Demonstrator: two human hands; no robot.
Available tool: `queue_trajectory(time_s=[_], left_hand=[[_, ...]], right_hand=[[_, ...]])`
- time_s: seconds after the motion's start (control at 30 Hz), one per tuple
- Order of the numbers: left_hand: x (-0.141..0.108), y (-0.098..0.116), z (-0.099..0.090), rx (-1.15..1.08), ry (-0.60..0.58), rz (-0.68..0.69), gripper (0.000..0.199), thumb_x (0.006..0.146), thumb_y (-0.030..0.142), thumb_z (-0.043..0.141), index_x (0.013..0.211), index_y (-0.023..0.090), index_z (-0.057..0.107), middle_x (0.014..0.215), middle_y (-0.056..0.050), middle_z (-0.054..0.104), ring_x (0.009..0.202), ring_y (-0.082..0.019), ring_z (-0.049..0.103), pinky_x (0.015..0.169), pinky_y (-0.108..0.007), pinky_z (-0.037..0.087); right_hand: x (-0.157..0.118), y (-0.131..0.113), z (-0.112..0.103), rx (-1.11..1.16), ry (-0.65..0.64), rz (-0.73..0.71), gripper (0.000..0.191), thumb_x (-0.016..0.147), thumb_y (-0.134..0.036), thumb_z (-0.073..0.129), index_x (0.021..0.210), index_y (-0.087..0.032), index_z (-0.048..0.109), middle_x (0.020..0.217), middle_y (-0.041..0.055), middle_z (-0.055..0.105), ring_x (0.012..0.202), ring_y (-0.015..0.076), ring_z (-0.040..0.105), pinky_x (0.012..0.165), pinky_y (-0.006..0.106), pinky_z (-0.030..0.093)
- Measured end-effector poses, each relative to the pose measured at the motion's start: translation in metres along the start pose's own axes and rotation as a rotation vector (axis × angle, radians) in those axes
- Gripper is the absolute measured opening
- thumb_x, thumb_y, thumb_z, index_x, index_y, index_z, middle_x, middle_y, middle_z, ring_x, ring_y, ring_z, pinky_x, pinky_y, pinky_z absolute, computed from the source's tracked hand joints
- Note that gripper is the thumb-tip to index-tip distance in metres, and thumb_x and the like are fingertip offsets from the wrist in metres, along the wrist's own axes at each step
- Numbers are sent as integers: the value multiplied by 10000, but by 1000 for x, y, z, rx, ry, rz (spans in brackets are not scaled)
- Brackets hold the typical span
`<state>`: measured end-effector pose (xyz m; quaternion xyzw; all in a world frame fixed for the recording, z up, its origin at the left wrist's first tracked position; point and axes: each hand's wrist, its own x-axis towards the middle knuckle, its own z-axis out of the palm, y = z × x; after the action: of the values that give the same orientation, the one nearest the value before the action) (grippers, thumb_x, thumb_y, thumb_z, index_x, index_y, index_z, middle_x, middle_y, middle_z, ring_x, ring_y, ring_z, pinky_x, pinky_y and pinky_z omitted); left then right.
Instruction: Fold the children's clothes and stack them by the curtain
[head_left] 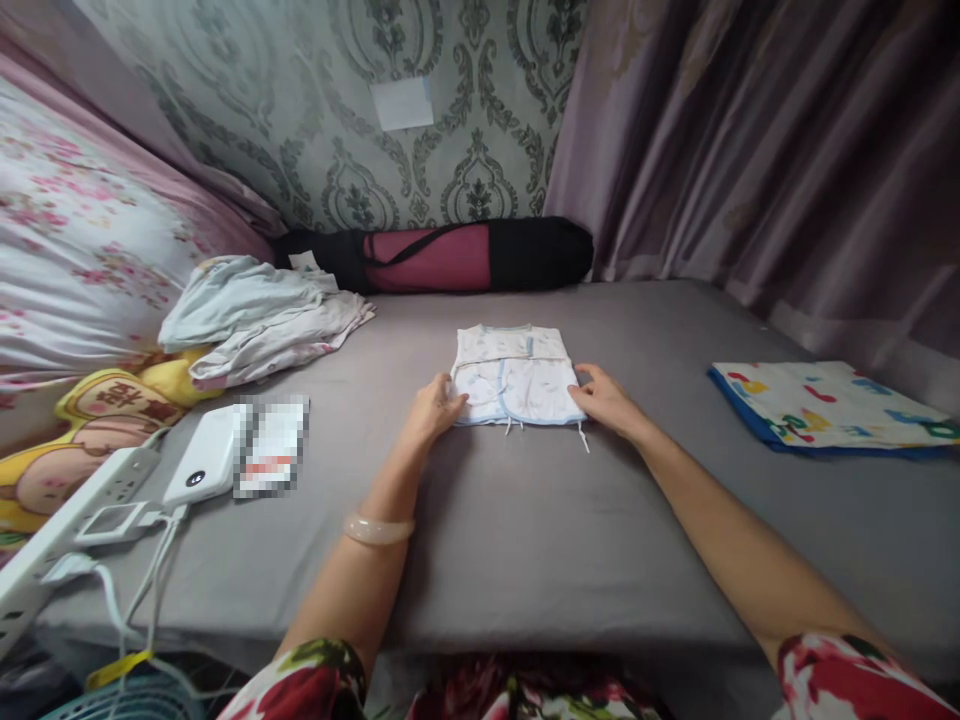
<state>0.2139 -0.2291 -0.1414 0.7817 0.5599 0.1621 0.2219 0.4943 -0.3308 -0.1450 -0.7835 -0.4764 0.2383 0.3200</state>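
At lower left of the frame, a white power strip and a power bank lie beside the gray bed sheet's bare stretch leading to the left hand. At centre, its thumb overlaps the left edge of a folded, blue-trimmed baby wrap shirt; the right hand touches the right edge. Whether either pinches, I cannot tell. More sheet separates it from a folded, blue-backed printed mat at right.

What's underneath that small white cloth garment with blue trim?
The white, blue-trimmed garment lies on a grey fabric surface, which shows around it. Thin white ties poke out past its near edge. Anything else beneath is covered and can't be seen.
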Motion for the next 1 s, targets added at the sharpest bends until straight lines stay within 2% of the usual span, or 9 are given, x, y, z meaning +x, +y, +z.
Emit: queue_trajectory(time_s=[0.17,0.3,0.4,0.5,0.63,0.73,0.83,0.93,1.0], left_hand=[[-6,3,-14,-97,-173,124,613,814,357,573,1388,171,461,807,-31,623,791,-198,587,736,-291,433],[-8,3,-25,-231,-291,158,472,769,477,592,1102,153,675,782,-19,596,764,-178,554,699,-275,416],[-10,2,-30,-324,-368,159,575,699,459,665,1176,142,613,783,-2,575,730,-159,531,654,-260,413],[-11,-2,-28,-318,-429,210,624,699,274,625,1297,150,495,817,5,560,708,-143,513,630,-250,418],[-7,-8,-18,-186,-246,350,486,689,132,532,1172,168,571,934,-31,540,795,-157,518,720,-275,453],[-3,-9,-12,-81,-66,439,340,713,142,577,1041,196,650,1020,-61,508,950,-204,511,862,-349,456],[-2,-6,-11,44,51,509,300,731,169,639,1022,230,678,1199,-84,494,1133,-268,448,1008,-460,372],[-5,-2,-15,100,46,596,327,803,193,600,1120,258,650,1376,-74,468,1282,-303,359,1062,-505,305],[-6,-1,-17,84,15,646,334,845,193,548,1162,260,630,1352,-61,533,1292,-280,385,1068,-485,308]], right_hand=[[-22,-6,-22,24,-380,-30,449,857,-317,552,1279,-163,558,622,-7,593,498,104,553,396,178,325],[-25,-1,-36,19,-530,-185,477,781,-297,640,1223,-125,596,708,3,609,595,107,550,504,193,391],[-23,2,-36,-82,-465,-318,489,743,-191,612,1227,-128,587,733,-3,606,647,124,550,612,227,426],[-23,1,-28,-243,-259,-440,349,752,-173,605,1098,-171,644,818,18,615,720,146,566,682,254,431],[-25,-1,-18,-409,-40,-539,150,837,-230,584,951,-207,678,978,66,618,845,188,597,768,302,459],[-26,1,-14,-504,83,-653,176,855,-183,554,970,-192,688,1191,126,583,1071,258,573,898,383,459],[-24,5,-11,-533,75,-799,382,856,-95,500,1211,-176,615,1417,141,473,1313,279,429,1069,463,360],[-21,11,-8,-497,-23,-874,506,883,-41,403,1360,-175,506,1465,112,448,1382,221,361,1139,456,296],[-19,14,-6,-457,-78,-884,493,918,-55,355,1370,-187,503,1446,92,480,1368,197,388,1137,438,317]])
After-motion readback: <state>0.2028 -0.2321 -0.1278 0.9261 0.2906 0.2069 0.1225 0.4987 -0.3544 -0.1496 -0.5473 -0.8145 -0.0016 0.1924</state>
